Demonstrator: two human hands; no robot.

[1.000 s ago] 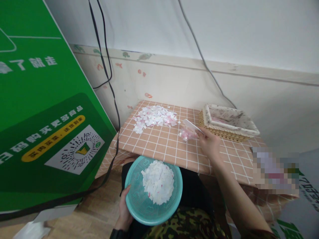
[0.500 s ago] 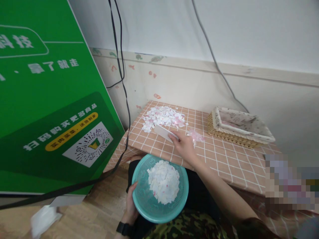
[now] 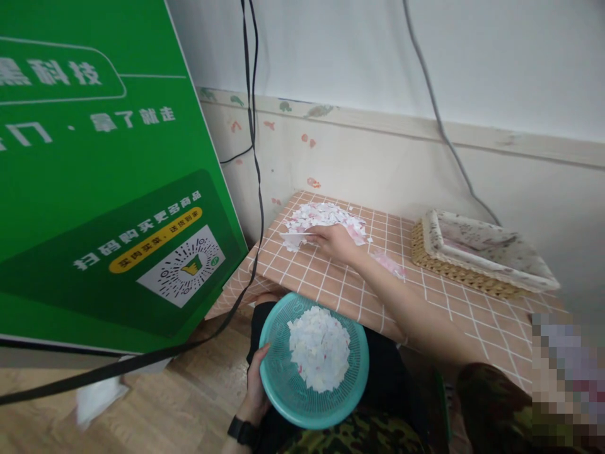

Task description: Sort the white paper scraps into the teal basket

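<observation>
My left hand (image 3: 258, 383) grips the left rim of a teal plastic colander (image 3: 358, 372), which rests on my lap. A heap of small white paper scraps (image 3: 319, 348), with a few pink specks, lies in the colander. Over the table, my right hand (image 3: 334, 241) pinches a thin white card (image 3: 295, 235), seen nearly edge-on. The card is at the front of a spread pile of white and pinkish paper scraps (image 3: 326, 215). To the right of that hand lies a small pink, clear-looking piece (image 3: 390, 265) whose kind I cannot make out.
A checked brown cloth covers the table (image 3: 378, 302). On its right stands a wicker basket (image 3: 477, 274) with a patterned lining. A green printed panel (image 3: 118, 189) rises at the left, with a black strap (image 3: 259, 208) hanging before it. White paper (image 3: 99, 398) lies on the floor.
My right hand has moved away from me with the card, up to the pile, and the card has turned edge-on. My left hand still holds the colander. The view has shifted slightly left.
</observation>
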